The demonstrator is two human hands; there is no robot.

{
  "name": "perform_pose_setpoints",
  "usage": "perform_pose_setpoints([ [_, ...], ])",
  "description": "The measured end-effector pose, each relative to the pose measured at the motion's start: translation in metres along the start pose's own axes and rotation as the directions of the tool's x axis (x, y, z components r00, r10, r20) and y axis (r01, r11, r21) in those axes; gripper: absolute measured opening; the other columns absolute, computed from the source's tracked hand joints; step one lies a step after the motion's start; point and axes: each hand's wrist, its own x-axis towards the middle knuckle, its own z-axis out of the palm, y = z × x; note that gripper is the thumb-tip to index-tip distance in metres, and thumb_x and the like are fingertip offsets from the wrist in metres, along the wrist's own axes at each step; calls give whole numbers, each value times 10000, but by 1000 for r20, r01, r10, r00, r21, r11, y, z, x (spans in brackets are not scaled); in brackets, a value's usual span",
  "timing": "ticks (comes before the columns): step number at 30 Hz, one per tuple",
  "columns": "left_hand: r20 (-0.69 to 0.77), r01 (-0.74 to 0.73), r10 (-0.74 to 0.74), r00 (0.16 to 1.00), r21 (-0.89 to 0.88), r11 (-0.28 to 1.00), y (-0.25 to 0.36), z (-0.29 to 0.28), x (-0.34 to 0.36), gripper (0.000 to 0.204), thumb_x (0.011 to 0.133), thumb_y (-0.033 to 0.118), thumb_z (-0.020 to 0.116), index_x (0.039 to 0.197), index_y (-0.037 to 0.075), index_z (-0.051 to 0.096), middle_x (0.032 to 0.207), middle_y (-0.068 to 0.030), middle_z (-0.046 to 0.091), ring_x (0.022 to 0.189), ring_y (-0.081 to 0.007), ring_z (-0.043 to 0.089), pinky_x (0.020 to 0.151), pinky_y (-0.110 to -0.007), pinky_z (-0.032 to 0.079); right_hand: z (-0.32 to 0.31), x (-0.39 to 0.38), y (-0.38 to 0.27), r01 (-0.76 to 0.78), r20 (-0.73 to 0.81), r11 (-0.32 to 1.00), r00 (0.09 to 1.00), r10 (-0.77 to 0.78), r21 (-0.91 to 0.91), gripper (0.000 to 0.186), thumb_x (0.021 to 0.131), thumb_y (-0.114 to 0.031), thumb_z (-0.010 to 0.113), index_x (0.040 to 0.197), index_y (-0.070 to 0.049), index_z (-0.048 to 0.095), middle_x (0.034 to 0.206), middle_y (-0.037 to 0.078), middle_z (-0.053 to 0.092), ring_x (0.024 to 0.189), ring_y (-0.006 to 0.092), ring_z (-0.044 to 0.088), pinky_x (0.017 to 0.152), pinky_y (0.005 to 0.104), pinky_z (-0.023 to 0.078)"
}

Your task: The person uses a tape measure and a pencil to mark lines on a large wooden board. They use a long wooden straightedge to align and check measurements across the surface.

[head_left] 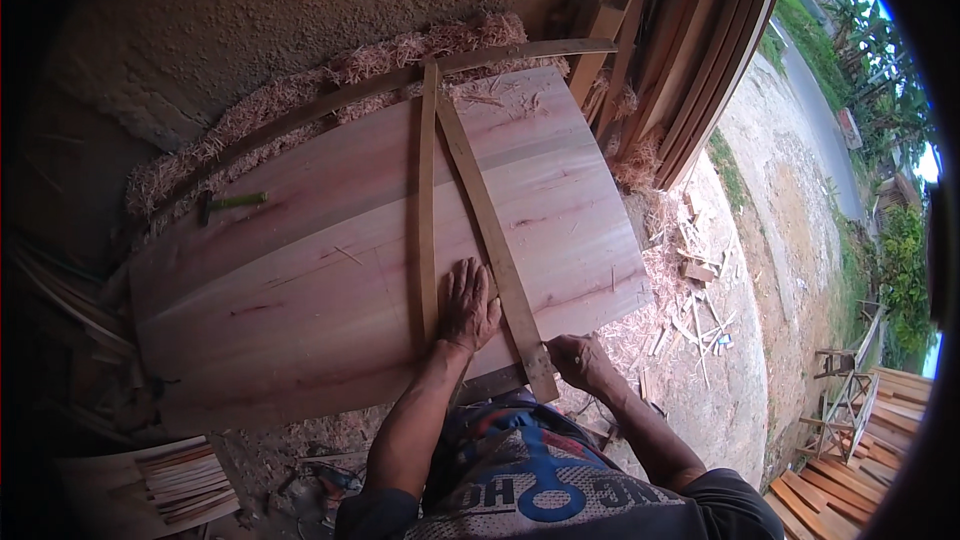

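Right, big pale panel fills the middle: wide planks joined edge to edge, smooth planed face, pinkish grain with a darker band along one seam. Edges look bowed, but that is only lens bend.

Two thin slats lie flat on it, meeting at 12 o'clock at the far edge and spreading toward the near edge like a narrow V. Left slat is slim and runs nearly straight down. Right slat is wider, flat, tan, and slants to 5 o'clock, its end just over the near edge. A third long batten lies across the far edge, touching the V's tip.

Left hand is released: palm down, fingers spread flat on the panel, between the two slats and touching the left slat's lower end.

Right hand is clenched at the right slat's near end, at the panel's 5 o'clock corner; what is inside the fist, cannot tell.

Green-handled hammer lies on the panel at 10 o'clock, well apart from both hands.

Curly shavings heap along the far edge against a rough plastered wall. Curved boards lean at 1 o'clock. Offcuts litter the dirt at 3 o'clock. Stacked strips sit at 7 o'clock.
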Motion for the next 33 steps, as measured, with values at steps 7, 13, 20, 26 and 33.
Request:
perform_pose_setpoints([
  [7, 27, 10, -10, 1000, -2, 1000, -4, -10, -2, 667, 903, 320, 549, 1429, -56, 384, 1529, -247, 336, 1449, -381, 276, 1179, -535, 206, 4, -6, -11, -163, 60, 985, 985, 160, 56, 114, 908, -123, 614, 889, -42, 692, 714, 108, 681, 678, 167, 675, 634, 321, 519],
  [13, -26, 6, -6, 1000, -10, 1000, -3, -12, -4, 669, 897, 336, 535, 1415, -65, 399, 1533, -240, 334, 1450, -397, 265, 1200, -503, 175, 14, -8, 11, -141, 21, 989, 990, 140, 38, 219, 927, -162, 607, 858, 32, 684, 696, 106, 708, 666, 156, 696, 621, 317, 540],
  [20, -48, 10, -9, 999, 19, 1000, -1, 6, -13, 672, 910, 345, 526, 1421, -71, 395, 1530, -248, 333, 1460, -380, 255, 1204, -497, 167, 15, -7, 10, -138, 21, 989, 990, 139, -62, 334, 940, -234, 580, 778, 48, 657, 651, 141, 690, 575, 206, 676, 551, 357, 527],
  [26, -93, 13, -13, 996, 3, 1000, -5, 14, -14, 674, 910, 334, 534, 1419, -83, 388, 1538, -252, 318, 1462, -376, 252, 1204, -491, 179, 16, -14, 10, -231, -63, 969, 970, 236, 83, 498, 990, -374, 535, 807, 70, 665, 679, 155, 690, 627, 214, 682, 605, 371, 527],
  [33, -122, -3, 6, 993, 28, 1000, -16, 16, -12, 661, 909, 351, 514, 1413, -63, 406, 1511, -261, 356, 1450, -378, 268, 1198, -498, 171, 42, -54, 66, -597, 12, 797, 800, 600, -85, 696, 988, -585, 409, 796, 16, 701, 741, 127, 706, 754, 242, 688, 706, 387, 516],
])
